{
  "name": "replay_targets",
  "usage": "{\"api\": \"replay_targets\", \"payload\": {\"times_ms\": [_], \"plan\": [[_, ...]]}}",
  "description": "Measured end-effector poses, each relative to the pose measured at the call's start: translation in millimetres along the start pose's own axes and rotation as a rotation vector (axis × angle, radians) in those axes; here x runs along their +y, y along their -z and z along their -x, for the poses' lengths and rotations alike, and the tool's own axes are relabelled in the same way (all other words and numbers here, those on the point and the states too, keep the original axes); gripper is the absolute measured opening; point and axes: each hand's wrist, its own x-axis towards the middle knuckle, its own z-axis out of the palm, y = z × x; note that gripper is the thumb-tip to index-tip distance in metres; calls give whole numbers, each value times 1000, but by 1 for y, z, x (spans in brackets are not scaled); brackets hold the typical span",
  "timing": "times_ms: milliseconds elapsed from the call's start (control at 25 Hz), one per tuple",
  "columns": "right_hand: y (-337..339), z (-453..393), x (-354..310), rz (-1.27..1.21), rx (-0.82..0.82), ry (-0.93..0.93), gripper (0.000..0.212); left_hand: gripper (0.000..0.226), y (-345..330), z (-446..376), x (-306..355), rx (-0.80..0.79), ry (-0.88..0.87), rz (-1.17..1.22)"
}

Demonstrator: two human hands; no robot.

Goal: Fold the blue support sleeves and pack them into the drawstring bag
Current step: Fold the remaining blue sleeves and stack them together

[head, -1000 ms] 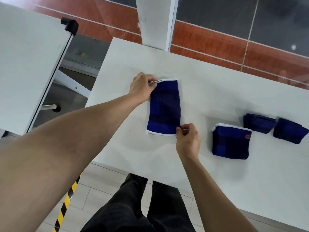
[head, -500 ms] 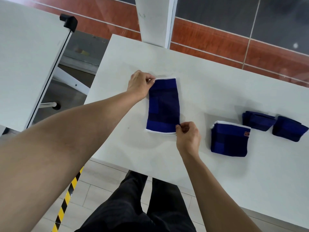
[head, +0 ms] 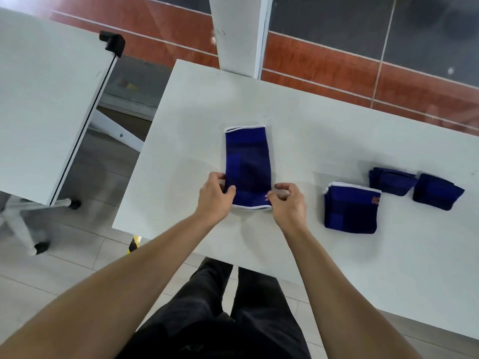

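A blue support sleeve (head: 247, 161) with white edging lies flat and lengthwise on the white table (head: 311, 120). My left hand (head: 216, 196) pinches its near left corner, thumb on top. At the near right corner, my right hand (head: 287, 202) pinches the edge with curled fingers. To the right lies a folded blue sleeve (head: 350, 208) with a small red label. Two smaller folded blue sleeves, one (head: 391, 181) beside the other (head: 436, 191), sit farther right. No drawstring bag is in view.
A second white table (head: 44, 99) on castors stands to the left across a gap. A white pillar (head: 237, 35) rises behind the table's far edge. My legs in dark trousers (head: 220, 320) are below the near edge.
My left hand let go of the sleeve's far end and came down to its near left corner. My right hand stayed at the near right corner.
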Motion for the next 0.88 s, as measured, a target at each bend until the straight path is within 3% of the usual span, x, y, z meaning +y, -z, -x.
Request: {"api": "replay_targets", "payload": {"times_ms": [160, 360, 520, 680, 800, 880], "plan": [[5, 8, 7, -105, -55, 21, 22, 32, 16, -6, -2, -4, 118, 170], [9, 12, 32, 471, -60, 502, 60, 30, 36, -7, -3, -144, 290, 521], [-1, 9, 27, 599, 31, 729, 48, 17, 46, -2, -4, -227, 356, 577], [-6, 16, 24, 491, 43, 721, 26, 37, 59, 1, -22, -316, 178, 522], [-8, 23, 20, 422, -33, 558, 22, 44, 62, 2, -36, -365, -131, 181], [-12, 22, 21, 397, -83, 459, 20, 33, 58, -1, -39, -326, -236, -3]]}}
